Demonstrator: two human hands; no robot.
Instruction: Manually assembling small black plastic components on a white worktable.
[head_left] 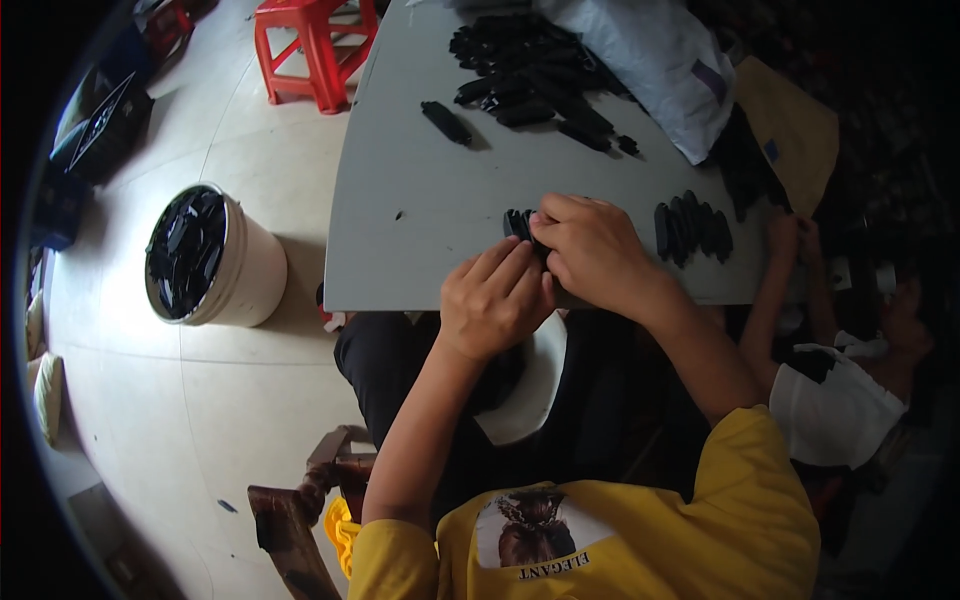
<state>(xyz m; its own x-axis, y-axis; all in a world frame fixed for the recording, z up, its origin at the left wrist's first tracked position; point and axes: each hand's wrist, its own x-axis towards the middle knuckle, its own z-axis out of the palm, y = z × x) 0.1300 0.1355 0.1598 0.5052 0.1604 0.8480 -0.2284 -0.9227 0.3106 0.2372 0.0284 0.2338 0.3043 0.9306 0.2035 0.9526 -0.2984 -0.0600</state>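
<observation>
Grasping black pieces (512,222) at frame centre with right hand (596,246), touching with left hand (495,298) (cannot tell its grip), probably steadying them.

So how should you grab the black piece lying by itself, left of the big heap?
Probably pinch the lone black piece across its middle, on its two long edges; it's long, narrow and lying flat. The left hand could come from the near-left, from above, since the heap sits to the piece's right.
</observation>
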